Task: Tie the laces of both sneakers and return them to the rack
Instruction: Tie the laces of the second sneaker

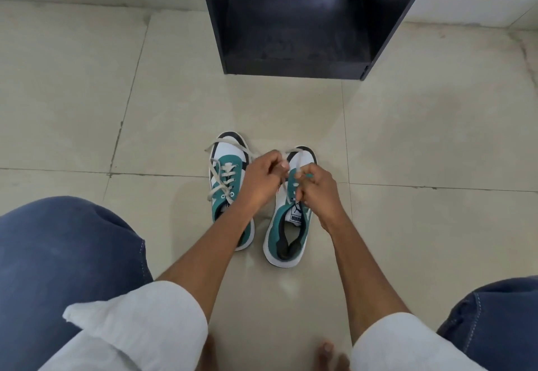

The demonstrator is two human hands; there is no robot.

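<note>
Two sneakers side by side on the floor point(407, 126), near the rack point(294, 21), toes toward it. Left hand point(263, 179) and right hand point(318, 187) over the right sneaker point(286, 225), fingers pinched shut on its laces point(298, 162). Left sneaker point(228, 172) loosely laced, untied.

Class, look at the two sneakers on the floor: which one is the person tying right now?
The right sneaker: both the left hand and the right hand pinch its laces. The left sneaker lies untouched beside it, laces loose.
</note>
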